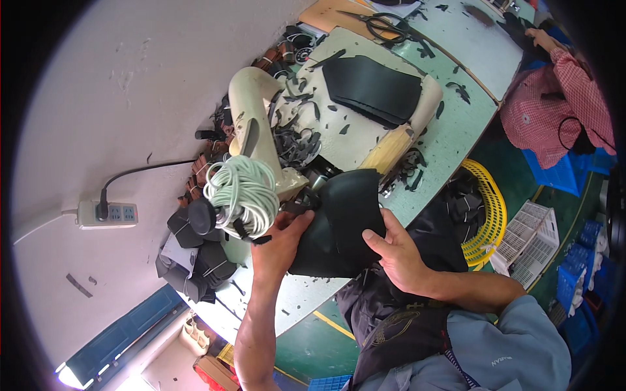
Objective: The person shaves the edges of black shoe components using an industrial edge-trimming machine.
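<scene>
A black, sheet-like leather panel [349, 212] lies between my hands at the front of a cream machine [254, 91] with a curved arm. My right hand [401, 257] grips its right edge, thumb on top and fingers beneath. On the left side, my left hand [279, 242] is closed on the panel close to the machine's working head [313, 182], with some fingertips hidden. A coil of pale cord [242, 195] hangs over the machine, just above my left hand. Farther back, stacked black panels [375, 90] rest on the machine's cream bed [349, 140].
Dark scraps [300, 143] litter the machine and table [450, 124]. Scissors [385, 29] lie at the back. Bundled black pieces [199, 254] sit by the wall, near a power strip [107, 214]. A yellow basket [492, 202] stands right; another person [541, 111] works beyond.
</scene>
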The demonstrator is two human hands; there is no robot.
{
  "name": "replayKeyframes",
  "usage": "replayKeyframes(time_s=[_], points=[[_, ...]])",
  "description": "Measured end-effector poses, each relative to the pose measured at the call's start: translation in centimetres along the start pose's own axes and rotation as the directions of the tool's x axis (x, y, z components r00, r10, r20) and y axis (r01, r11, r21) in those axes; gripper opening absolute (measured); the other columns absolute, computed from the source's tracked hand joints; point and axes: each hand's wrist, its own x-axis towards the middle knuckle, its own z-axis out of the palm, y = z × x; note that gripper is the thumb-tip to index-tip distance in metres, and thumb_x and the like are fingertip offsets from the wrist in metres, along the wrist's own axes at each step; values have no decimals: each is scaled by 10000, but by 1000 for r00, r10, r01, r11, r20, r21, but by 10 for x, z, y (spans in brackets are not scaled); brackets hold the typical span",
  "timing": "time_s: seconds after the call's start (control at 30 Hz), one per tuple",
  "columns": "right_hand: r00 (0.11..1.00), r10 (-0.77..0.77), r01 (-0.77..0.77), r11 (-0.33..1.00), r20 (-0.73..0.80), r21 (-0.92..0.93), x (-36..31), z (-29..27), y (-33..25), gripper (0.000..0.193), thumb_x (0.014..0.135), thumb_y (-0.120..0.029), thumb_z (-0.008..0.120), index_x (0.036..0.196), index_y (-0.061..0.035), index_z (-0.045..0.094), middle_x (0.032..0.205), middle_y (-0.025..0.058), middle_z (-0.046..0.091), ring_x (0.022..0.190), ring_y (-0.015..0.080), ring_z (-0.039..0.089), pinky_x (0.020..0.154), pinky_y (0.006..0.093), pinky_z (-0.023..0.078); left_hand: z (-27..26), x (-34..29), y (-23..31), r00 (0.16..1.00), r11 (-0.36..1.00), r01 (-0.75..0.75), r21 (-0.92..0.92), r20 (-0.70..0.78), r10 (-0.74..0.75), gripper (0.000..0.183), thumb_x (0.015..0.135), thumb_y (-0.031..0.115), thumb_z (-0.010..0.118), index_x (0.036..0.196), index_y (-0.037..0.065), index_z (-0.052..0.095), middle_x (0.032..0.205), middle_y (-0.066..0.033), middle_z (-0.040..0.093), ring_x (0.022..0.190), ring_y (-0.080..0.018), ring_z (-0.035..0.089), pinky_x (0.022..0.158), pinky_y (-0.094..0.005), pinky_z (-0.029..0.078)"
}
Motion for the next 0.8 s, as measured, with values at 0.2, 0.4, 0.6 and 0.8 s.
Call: replayKeyframes(time_s=[0.2,0.4,0.6,0.8], points=[[1000,13,-12,1000,24,-7,-5,-3,0,440,976,-89,527,1372,5,362,1309,83,499,1192,135,477,1024,288,378,-10,-5,-24,992,964,-21,-264,114,53,457,787,348,745,1076,3,662,983,-65,675,942,-96,593,841,-237,445],[999,32,-32,999,18,1,-7,-5,-7,421,981,-100,523,1359,1,367,1285,83,513,1184,131,480,1019,288,381,2,3,-14,992,994,-98,53,-80,102,281,819,98,731,1055,-46,687,857,-58,695,747,-83,605,683,-226,481],[1000,-17,17,1000,18,-26,-8,-9,1,420,989,-109,512,1365,-3,357,1294,85,505,1182,128,482,1019,295,388,-5,-5,-16,991,946,-103,-307,53,125,241,818,70,724,1029,-42,694,886,-66,698,810,-79,616,734,-211,485],[999,16,-14,999,36,-45,-10,-5,-10,461,990,-95,498,1405,-4,319,1329,90,485,1212,136,466,1034,291,373,-3,-5,-16,992,991,-127,-45,-31,126,209,815,86,734,965,-56,700,848,-66,701,757,-75,610,703,-208,485]])
